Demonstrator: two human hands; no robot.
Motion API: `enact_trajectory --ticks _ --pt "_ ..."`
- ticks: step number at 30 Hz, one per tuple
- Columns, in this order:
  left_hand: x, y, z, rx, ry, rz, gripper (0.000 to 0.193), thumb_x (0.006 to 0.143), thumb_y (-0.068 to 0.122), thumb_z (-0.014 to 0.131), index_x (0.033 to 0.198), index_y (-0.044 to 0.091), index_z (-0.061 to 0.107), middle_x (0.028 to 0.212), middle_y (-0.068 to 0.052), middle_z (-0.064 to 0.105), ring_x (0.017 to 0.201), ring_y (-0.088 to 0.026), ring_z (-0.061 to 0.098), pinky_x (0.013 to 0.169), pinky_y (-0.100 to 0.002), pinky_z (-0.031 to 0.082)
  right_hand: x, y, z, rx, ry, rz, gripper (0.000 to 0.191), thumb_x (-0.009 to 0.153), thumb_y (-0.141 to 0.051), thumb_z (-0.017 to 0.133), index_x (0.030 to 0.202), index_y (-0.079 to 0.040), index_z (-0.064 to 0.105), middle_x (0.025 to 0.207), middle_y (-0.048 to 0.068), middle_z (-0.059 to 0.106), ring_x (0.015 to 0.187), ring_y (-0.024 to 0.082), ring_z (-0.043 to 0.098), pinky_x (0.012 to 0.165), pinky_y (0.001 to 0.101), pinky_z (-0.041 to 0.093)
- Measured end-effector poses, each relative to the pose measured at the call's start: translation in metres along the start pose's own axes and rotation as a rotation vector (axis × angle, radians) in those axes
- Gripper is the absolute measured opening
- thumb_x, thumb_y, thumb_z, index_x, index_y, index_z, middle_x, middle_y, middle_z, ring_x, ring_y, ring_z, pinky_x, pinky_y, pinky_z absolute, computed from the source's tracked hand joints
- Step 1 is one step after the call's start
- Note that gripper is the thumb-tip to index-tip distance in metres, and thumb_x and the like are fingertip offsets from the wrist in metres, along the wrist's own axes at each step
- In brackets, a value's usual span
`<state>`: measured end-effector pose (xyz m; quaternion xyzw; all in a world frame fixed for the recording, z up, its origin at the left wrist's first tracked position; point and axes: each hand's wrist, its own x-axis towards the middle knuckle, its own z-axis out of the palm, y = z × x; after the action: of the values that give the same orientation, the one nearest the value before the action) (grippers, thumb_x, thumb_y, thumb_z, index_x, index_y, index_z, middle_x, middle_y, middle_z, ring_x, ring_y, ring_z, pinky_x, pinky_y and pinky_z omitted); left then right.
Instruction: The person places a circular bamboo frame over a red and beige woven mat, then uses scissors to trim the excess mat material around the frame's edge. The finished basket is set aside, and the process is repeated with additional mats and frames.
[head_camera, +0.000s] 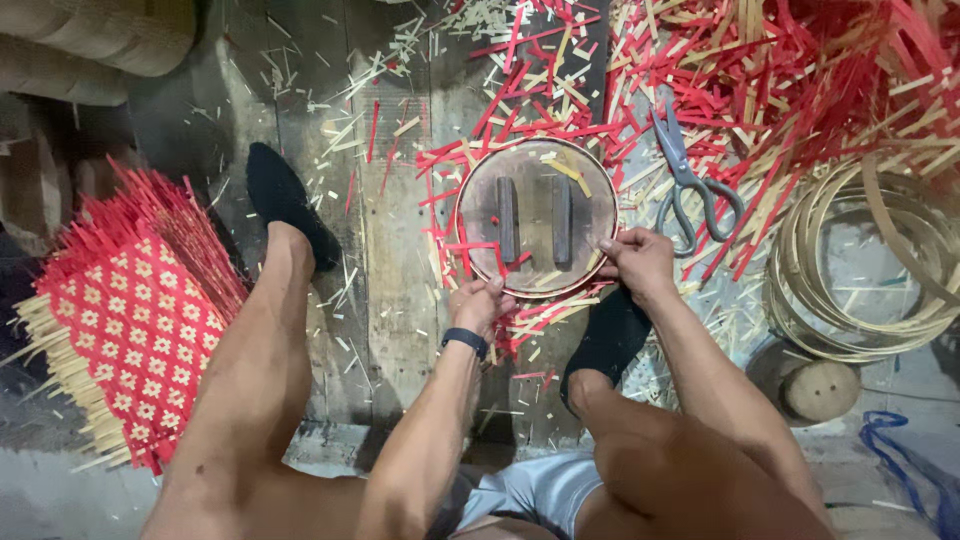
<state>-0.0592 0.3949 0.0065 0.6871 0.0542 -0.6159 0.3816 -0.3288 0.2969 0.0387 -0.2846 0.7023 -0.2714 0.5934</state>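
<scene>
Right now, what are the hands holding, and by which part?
Both grip the round wooden disc by its near rim: left hand lower-left, right hand lower-right.

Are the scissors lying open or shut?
Shut: the scissors lie flat on the red and pale strip offcuts, blades together, handles close.

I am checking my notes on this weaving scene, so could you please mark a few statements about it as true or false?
1. Both hands grip the rim of the round wooden disc. True: the left hand is at its lower edge, the right hand at its lower right.
2. The scissors lie left of the disc. False: they lie to its right.
3. A black band is on the left wrist. True.
4. The stack of red woven mats lies at the right of the picture. False: it lies at the left.
5. The coiled cane hoops are red. False: they are pale tan.
</scene>
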Motion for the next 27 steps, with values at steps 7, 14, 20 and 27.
enact_trajectory --ticks 7,14,20,27 --pt "-0.052 0.051 0.018 0.046 -0.113 0.312 0.036 0.080 0.004 0.082 0.112 0.000 0.066 0.099 -0.010 0.074 0.086 -0.019 0.071 0.078 -0.033 0.060 -0.039 -0.066 0.016 -0.431 0.183 -0.491 0.084 0.080 -0.039 0.090 0.137 0.008 0.049 0.124 0.024 0.060 0.101 0.026 0.066 0.084 0.0403 0.057" --pt "-0.140 0.138 0.043 0.454 -0.267 0.973 0.047 0.083 0.008 0.084 0.125 0.001 0.062 0.131 -0.011 0.064 0.113 -0.020 0.067 0.098 -0.034 0.056 -0.053 -0.104 0.070 0.456 -0.218 -0.198 0.073 0.082 -0.035 0.083 0.140 -0.009 0.046 0.117 0.004 0.063 0.094 0.014 0.063 0.076 0.0324 0.054" --pt "-0.156 0.149 0.061 0.629 -0.310 1.225 0.057 0.089 0.012 0.083 0.142 0.007 0.063 0.131 -0.016 0.072 0.117 -0.020 0.069 0.102 -0.034 0.054 -0.034 -0.064 0.053 0.751 -0.405 -0.269 0.036 0.101 -0.033 0.073 0.126 -0.007 0.064 0.104 0.005 0.069 0.087 0.018 0.066 0.074 0.0359 0.054" --pt "-0.126 0.140 0.075 0.593 0.009 1.130 0.044 0.101 0.024 0.066 0.143 0.013 0.061 0.115 -0.012 0.077 0.096 -0.013 0.074 0.087 -0.031 0.058 -0.027 -0.028 -0.005 0.819 -0.433 0.001 0.066 0.096 -0.061 0.062 0.140 -0.012 0.056 0.128 0.007 0.065 0.118 0.026 0.063 0.103 0.0489 0.051"
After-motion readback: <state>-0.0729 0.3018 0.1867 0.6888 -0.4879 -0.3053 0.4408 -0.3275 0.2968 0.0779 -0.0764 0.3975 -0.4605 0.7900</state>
